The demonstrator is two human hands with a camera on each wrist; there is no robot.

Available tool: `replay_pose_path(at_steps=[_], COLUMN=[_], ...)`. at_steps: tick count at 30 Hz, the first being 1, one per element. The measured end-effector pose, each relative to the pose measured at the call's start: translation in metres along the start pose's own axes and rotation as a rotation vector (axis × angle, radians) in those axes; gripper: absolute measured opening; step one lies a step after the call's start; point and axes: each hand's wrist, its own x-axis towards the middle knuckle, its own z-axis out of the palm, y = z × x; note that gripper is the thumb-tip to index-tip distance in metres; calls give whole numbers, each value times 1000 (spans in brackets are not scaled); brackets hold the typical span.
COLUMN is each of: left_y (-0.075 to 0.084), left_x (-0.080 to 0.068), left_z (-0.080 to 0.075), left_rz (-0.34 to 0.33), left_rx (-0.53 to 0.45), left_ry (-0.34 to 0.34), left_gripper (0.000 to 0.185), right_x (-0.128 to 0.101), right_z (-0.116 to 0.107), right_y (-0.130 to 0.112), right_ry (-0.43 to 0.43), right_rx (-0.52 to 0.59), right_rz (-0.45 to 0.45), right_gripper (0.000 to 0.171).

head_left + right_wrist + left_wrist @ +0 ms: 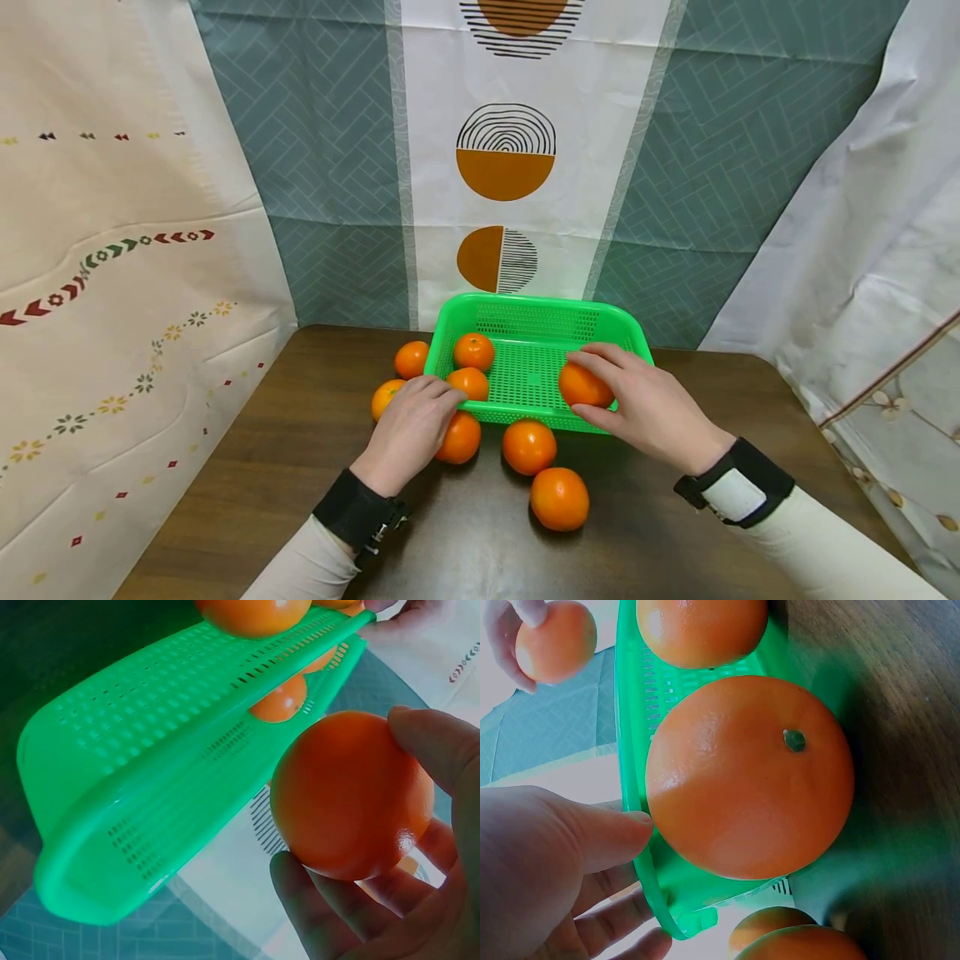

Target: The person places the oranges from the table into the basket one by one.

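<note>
Before patterned hangings, above a dark wooden table: holds an orange aloft over a green basket.
With the right hand, clasps that orange round its sides, thumb opposite fingers, presumably against any slipping of so smooth and round a fruit; holds it over the basket's right end, apart from the floor below. With the left hand, pinches the rim at the near left corner between thumb and fingers, probably to keep light plastic from shifting. Shows two oranges inside at the left end, seemingly kept by the walls from rolling away. Outside, shows two others beside the left wall and three more along the near side, all loose on the wood, apparently checked by nothing but their own weight.
</note>
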Motion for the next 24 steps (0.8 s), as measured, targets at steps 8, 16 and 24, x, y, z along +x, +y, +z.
replay_pose_path(at_steps=[8,16,24], left_y=[0,-1,-1], left_x=[0,-1,-1], left_z=[0,1,1], left_rz=[-1,0,-2], left_rx=[6,15,34], left_ry=[-15,-6,-30], left_gripper=[19,18,17], right_x=[18,40,53], right_z=[7,16,22], right_y=[4,5,3], right_ry=[-38,-72,-110], right_rx=[25,22,14], right_rz=[19,40,78], right_gripper=[60,62,63])
